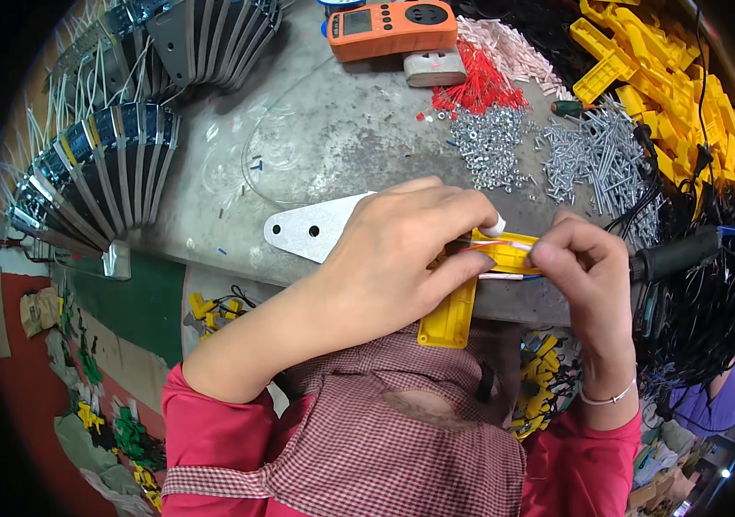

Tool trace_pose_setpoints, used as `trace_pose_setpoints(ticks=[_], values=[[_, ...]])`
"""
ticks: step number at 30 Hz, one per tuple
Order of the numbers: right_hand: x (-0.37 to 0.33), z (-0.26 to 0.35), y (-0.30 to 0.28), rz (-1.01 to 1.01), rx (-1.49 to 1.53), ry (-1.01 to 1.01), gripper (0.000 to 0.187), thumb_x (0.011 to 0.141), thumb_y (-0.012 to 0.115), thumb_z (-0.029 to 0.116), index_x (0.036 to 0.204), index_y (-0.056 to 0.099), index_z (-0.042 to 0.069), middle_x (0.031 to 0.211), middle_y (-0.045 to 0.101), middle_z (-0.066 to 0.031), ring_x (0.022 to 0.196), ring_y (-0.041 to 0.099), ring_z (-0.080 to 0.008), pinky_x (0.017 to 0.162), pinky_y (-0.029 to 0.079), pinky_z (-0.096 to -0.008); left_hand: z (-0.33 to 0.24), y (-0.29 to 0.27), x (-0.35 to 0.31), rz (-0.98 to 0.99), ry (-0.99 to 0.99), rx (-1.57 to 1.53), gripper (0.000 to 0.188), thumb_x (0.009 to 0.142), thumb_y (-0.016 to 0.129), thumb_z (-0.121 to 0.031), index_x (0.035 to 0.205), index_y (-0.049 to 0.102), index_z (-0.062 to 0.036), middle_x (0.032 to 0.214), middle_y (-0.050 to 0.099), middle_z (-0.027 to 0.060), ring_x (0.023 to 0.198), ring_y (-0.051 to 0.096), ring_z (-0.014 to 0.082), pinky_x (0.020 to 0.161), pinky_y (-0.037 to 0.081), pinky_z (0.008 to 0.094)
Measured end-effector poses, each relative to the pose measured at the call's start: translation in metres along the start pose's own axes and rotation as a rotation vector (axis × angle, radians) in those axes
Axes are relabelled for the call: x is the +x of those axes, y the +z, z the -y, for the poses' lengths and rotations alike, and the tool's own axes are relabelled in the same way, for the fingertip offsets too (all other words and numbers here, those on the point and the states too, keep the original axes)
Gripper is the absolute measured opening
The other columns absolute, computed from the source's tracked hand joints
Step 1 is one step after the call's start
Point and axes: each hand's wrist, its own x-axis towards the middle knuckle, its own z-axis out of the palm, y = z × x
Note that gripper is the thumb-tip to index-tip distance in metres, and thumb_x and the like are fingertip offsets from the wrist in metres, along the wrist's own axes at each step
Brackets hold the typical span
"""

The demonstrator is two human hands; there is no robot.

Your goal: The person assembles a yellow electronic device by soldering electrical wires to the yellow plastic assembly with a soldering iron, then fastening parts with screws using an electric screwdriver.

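At the table's front edge, my left hand (406, 246) is closed on a yellow plastic handle shell (447, 319), with a white cover on one fingertip. The shell has an angled shape, with one part pointing down toward my apron and another lying between my two hands. Thin red and white wires (505, 245) run along its hollow. My right hand (587, 263) pinches at the shell's right end, thumb and forefinger together over the wires; their tips hide exactly what they grip. Under my left wrist lies a flat silver tapered plate (294, 231) with two black-looking holes.
Ahead are an orange meter (393, 30), a white socket (434, 67), red sleeves (481, 82), nuts (488, 146) and screws (596, 155). Yellow shells (669, 86) pile at far right, above a black-handled tool (682, 256) and black cables (703, 319). Fanned metal plates (100, 168) stand left.
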Motion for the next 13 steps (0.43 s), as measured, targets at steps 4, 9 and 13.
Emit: trace_pose_setpoints(ticks=[4, 9, 13], values=[[0.0, 0.004, 0.011, -0.004, -0.207, -0.013, 0.016, 0.084, 0.073, 0.011, 0.08, 0.069, -0.004, 0.066, 0.051, 0.0048, 0.061, 0.043, -0.0018, 0.052, 0.032, -0.021, -0.002, 0.002, -0.002, -0.04, -0.026, 0.04, 0.023, 0.073, 0.072, -0.002, 0.094, 0.063, -0.0006, 0.082, 0.064, 0.0103, 0.072, 0.06, 0.0258, 0.063, 0.047, 0.0338], [0.002, 0.007, 0.0, 0.094, -0.076, 0.23, 0.016, 0.083, 0.075, 0.012, 0.082, 0.068, -0.003, 0.065, 0.053, 0.0033, 0.06, 0.043, -0.0016, 0.052, 0.033, -0.0212, -0.001, -0.003, -0.002, 0.013, 0.002, 0.037, 0.02, 0.075, 0.071, -0.004, 0.093, 0.063, -0.001, 0.082, 0.063, 0.0107, 0.074, 0.06, 0.0271, 0.066, 0.047, 0.0358], [0.001, 0.002, -0.007, 0.371, -0.489, -0.024, 0.013, 0.08, 0.078, 0.014, 0.088, 0.071, 0.006, 0.064, 0.054, 0.0037, 0.061, 0.048, -0.0021, 0.053, 0.039, -0.0205, 0.002, -0.021, 0.016, 0.29, -0.014, -0.08, 0.016, 0.079, 0.069, -0.009, 0.094, 0.063, -0.0045, 0.082, 0.063, 0.0112, 0.077, 0.061, 0.0294, 0.07, 0.048, 0.0378]])
